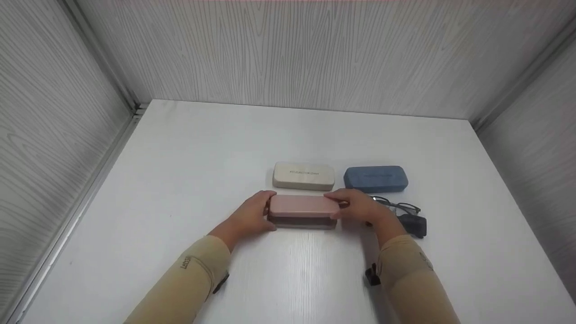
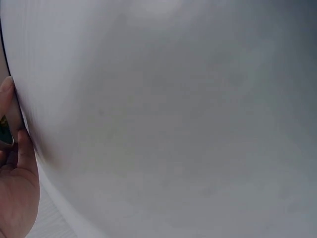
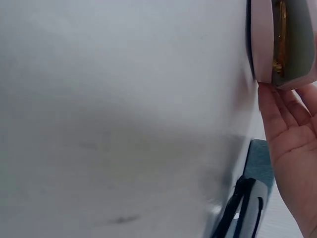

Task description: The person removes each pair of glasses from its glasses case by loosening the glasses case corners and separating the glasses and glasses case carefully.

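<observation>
A pink glasses case (image 1: 305, 205) rests on the white table with its lid partly raised, the gap facing me. My left hand (image 1: 249, 215) grips its left end, fingers behind and thumb at the front lower edge. At the right end, my right hand (image 1: 357, 207) holds the case by lid and side. In the right wrist view, something thin and gold-brown (image 3: 281, 37) lies inside the pink case (image 3: 261, 39); most of it is hidden. The left wrist view catches only the edge of the left hand (image 2: 19, 198) at the case's end.
A cream glasses case (image 1: 303, 176) lies just behind the pink one, and a blue glasses case (image 1: 376, 178) to its right. Dark-framed glasses (image 1: 408, 208) and a black object (image 1: 413, 225) sit beside the right forearm. Wood-grain panels (image 1: 288, 54) border the table.
</observation>
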`<state>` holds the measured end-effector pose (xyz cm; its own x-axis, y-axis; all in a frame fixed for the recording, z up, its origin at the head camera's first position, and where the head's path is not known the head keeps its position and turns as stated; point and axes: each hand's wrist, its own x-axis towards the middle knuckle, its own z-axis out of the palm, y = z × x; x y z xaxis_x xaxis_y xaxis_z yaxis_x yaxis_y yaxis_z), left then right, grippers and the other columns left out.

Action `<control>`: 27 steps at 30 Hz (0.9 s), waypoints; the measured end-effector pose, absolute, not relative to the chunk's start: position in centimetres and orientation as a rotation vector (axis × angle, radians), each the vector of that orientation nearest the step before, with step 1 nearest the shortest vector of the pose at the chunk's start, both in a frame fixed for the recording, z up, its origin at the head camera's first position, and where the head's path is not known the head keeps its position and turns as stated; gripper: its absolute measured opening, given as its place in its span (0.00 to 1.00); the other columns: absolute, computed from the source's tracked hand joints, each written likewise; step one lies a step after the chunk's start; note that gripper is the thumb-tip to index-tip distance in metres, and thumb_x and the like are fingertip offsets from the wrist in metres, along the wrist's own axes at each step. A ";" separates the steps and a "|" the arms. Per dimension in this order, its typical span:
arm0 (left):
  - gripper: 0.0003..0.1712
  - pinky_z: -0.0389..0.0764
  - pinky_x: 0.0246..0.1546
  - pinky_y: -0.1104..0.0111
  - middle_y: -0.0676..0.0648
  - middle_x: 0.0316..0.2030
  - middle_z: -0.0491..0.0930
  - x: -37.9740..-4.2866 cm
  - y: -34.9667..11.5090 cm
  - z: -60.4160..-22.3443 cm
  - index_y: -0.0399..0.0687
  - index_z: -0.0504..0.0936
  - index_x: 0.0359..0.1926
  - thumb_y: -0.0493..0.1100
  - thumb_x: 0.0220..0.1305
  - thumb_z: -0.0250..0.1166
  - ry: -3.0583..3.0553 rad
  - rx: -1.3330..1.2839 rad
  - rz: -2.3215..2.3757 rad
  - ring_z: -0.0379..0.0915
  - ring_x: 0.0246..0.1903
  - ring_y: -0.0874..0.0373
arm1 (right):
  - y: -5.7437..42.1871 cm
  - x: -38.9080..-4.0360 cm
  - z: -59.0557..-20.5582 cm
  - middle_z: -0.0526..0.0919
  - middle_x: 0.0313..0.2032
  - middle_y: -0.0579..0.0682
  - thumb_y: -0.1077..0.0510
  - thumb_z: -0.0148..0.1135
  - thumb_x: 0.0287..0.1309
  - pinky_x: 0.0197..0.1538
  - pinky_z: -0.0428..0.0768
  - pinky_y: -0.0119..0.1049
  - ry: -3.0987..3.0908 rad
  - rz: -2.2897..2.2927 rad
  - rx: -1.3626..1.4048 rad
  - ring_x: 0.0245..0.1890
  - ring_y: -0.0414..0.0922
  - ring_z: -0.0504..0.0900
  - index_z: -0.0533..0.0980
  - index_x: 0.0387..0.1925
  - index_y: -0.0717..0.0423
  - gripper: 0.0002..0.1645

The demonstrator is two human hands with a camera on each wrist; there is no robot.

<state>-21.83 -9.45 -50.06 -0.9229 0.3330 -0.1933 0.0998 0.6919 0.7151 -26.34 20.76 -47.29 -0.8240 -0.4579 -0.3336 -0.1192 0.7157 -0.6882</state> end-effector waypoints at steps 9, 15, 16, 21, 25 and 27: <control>0.51 0.65 0.61 0.67 0.50 0.60 0.63 -21.6 -9.3 -49.4 0.47 0.55 0.67 0.39 0.43 0.74 2.592 0.332 1.068 0.63 0.58 0.58 | 21.3 -26.5 -47.8 0.68 0.61 0.48 0.43 0.63 0.49 0.66 0.56 0.52 2.325 -1.119 -0.442 0.63 0.49 0.61 0.69 0.61 0.41 0.35; 0.54 0.61 0.63 0.66 0.48 0.62 0.61 -21.8 -9.5 -49.7 0.47 0.52 0.69 0.39 0.42 0.74 2.614 0.333 1.054 0.60 0.60 0.57 | 20.6 -25.7 -46.9 0.66 0.62 0.52 0.46 0.56 0.57 0.68 0.47 0.53 2.167 -1.352 -0.260 0.65 0.52 0.56 0.70 0.60 0.50 0.29; 0.55 0.61 0.63 0.66 0.48 0.62 0.61 -21.8 -9.5 -49.8 0.47 0.51 0.69 0.39 0.42 0.74 2.611 0.334 1.061 0.59 0.61 0.57 | 20.3 -25.5 -46.5 0.66 0.62 0.52 0.46 0.55 0.58 0.68 0.46 0.53 2.141 -1.395 -0.203 0.66 0.52 0.56 0.70 0.59 0.52 0.29; 0.60 0.68 0.58 0.69 0.47 0.65 0.58 -21.8 -9.5 -50.1 0.48 0.44 0.71 0.38 0.42 0.73 2.542 0.323 1.149 0.61 0.60 0.56 | 19.3 -25.5 -46.1 0.60 0.66 0.51 0.40 0.48 0.61 0.70 0.44 0.49 2.055 -1.523 -0.062 0.68 0.49 0.51 0.63 0.64 0.55 0.35; 0.64 0.69 0.57 0.70 0.49 0.66 0.55 -22.0 -9.4 -50.2 0.55 0.39 0.72 0.38 0.42 0.74 2.523 0.306 1.173 0.60 0.61 0.58 | 18.9 -26.4 -47.2 0.58 0.67 0.44 0.32 0.43 0.59 0.69 0.47 0.49 2.081 -1.496 0.005 0.68 0.45 0.52 0.60 0.66 0.44 0.39; 0.65 0.69 0.57 0.70 0.50 0.67 0.54 -22.0 -9.4 -50.2 0.58 0.37 0.72 0.38 0.42 0.74 2.526 0.295 1.167 0.60 0.60 0.59 | 18.7 -26.6 -47.5 0.59 0.66 0.43 0.30 0.43 0.57 0.69 0.49 0.48 2.116 -1.478 0.039 0.67 0.44 0.54 0.60 0.66 0.42 0.39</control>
<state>-21.95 -9.37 -50.23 -0.9200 0.3254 -0.2185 0.0446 0.6409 0.7663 -26.64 18.74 -47.50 -0.8466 -0.2815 -0.4517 0.3272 0.3940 -0.8589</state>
